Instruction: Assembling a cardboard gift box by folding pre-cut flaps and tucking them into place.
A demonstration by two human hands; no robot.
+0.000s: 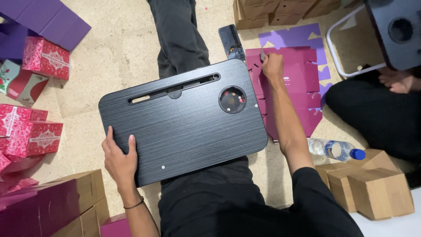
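The left hand (pixel 119 161) clamps the 7 o'clock edge of the black lap desk (pixel 182 120), thumb on top, fingers curled under. The right hand (pixel 272 66) reaches to 1 o'clock, fingertips pinched narrow on the top magenta die-cut box blank (pixel 302 77) of a floor stack. This looks like picking up 1 flat; lifting it alone seems to call for peeling it off the sheets beneath.
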